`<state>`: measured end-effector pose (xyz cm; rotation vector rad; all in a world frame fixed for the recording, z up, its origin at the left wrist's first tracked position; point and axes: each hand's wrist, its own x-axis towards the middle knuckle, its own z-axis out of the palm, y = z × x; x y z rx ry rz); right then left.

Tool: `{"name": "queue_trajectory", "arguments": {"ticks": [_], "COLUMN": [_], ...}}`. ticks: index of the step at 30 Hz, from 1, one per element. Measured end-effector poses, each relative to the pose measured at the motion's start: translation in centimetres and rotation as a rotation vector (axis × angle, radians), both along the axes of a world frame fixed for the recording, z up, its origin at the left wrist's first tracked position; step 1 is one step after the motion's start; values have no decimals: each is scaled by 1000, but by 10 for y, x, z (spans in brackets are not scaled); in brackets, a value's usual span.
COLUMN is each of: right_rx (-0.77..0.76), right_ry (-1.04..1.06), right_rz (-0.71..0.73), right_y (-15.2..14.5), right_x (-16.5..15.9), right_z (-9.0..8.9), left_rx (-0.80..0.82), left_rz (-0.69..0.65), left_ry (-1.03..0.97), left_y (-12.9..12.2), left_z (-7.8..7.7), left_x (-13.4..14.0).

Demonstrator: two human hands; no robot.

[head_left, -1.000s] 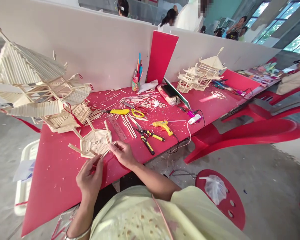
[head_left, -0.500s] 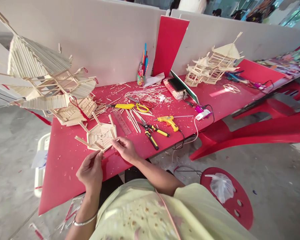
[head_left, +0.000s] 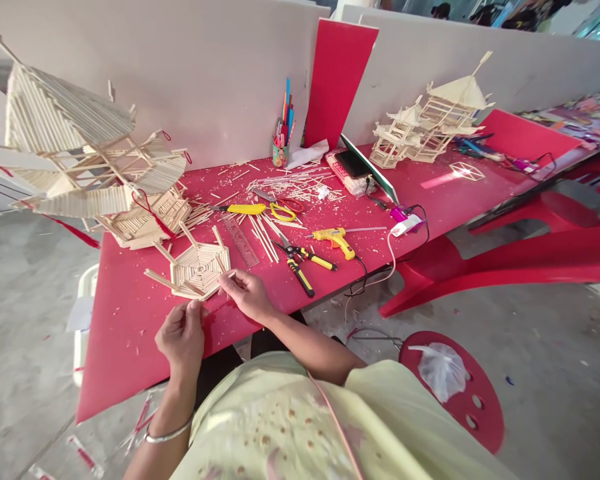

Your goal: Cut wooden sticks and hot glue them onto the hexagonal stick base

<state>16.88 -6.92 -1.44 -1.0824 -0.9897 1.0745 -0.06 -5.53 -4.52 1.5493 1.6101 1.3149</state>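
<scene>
A hexagonal base of thin wooden sticks (head_left: 200,268) lies near the table's front left, with short stick posts standing up and leaning outward at its corners. My right hand (head_left: 247,293) is at its right corner, thumb and forefinger pinched on a small wooden stick (head_left: 232,275). At the front edge of the base is my left hand (head_left: 183,339), its thumb and fingertips pressed together. Whatever lies between those fingertips is too small to make out. A yellow glue gun (head_left: 336,241) and yellow-black pliers (head_left: 301,261) rest to the right of the base.
A large stick-built pagoda model (head_left: 90,167) stands at the left; another stick model (head_left: 427,127) is farther right. Scissors (head_left: 280,208), a yellow cutter (head_left: 245,209), a clear ruler (head_left: 241,244) and loose sticks lie behind the base. A red stool (head_left: 485,427) holds a plastic bag.
The view has shifted slightly. Both hands stay by the hexagonal base in almost the same pinching pose; the left fingers look slightly more curled.
</scene>
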Motion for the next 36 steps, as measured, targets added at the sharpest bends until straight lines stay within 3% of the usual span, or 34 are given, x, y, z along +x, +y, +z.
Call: {"name": "queue_trajectory", "arguments": {"ticks": [7,17,23,29,36], "right_rx": [-20,-42,-113,-123,-118], "right_ry": [21,162,219,236,210], "right_rz": [-6,20,27,23,37], "right_y": [2,4,5,9,9], "right_x": [0,1,2,-2,-6], "right_z": [1,3,0,-1,-6], "left_rx": [5,36,94,45,-6], "left_rz": [-1,-81,-64,-60,-106], "left_ry": [-60,-123,-109,-118,-87], "left_y": [-3,-3,-2,2,3], "left_z": [5,1,10,20,17], "left_x": [4,5,7,4,-5]}}
